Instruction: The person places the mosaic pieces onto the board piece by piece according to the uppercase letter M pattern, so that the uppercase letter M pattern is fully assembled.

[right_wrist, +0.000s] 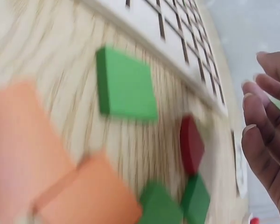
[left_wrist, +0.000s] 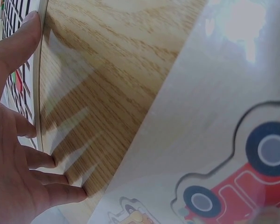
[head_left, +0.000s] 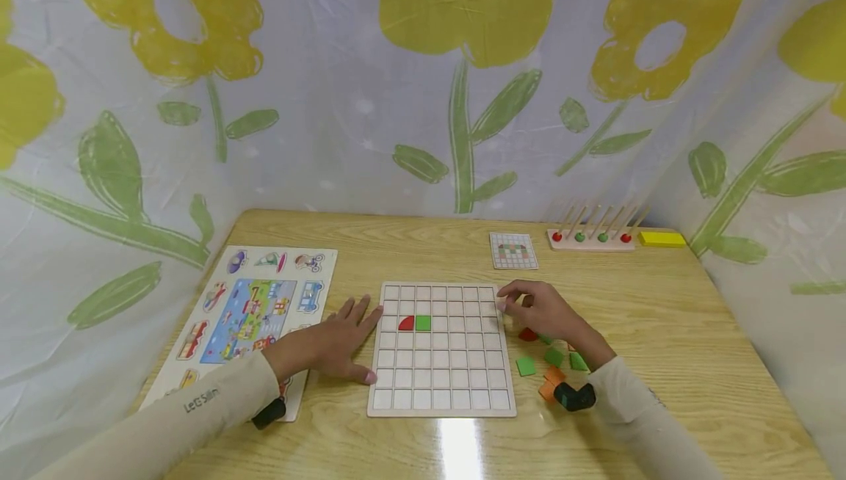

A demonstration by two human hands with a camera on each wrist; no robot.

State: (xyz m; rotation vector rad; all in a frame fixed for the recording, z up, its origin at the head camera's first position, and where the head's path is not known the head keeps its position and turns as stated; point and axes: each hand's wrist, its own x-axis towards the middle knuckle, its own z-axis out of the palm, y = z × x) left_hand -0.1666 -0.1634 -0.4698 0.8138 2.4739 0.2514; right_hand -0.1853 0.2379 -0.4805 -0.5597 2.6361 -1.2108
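Note:
A pale grid board [head_left: 441, 405] lies mid-table with a red quarter-circle piece [head_left: 407, 324] and a green square tile [head_left: 423, 323] side by side in its cells. My left hand [head_left: 340, 340] is spread along the board's left edge, its thumb touching the rim. Fingers bent, my right hand [head_left: 543, 309] hovers by the board's upper right edge; whether something small is between its fingertips is hidden. Below it lie loose pieces: a green square [right_wrist: 128, 86], a red piece [right_wrist: 191, 144], orange pieces [right_wrist: 88, 196] and more green ones.
A pattern card [head_left: 513, 251] lies behind the board. Farther right stand a peg rack [head_left: 590, 240] with red and green beads and a yellow block [head_left: 662, 239]. On the left, a vehicle picture puzzle [head_left: 247, 318] lies under my left forearm. Flowered curtains surround the table.

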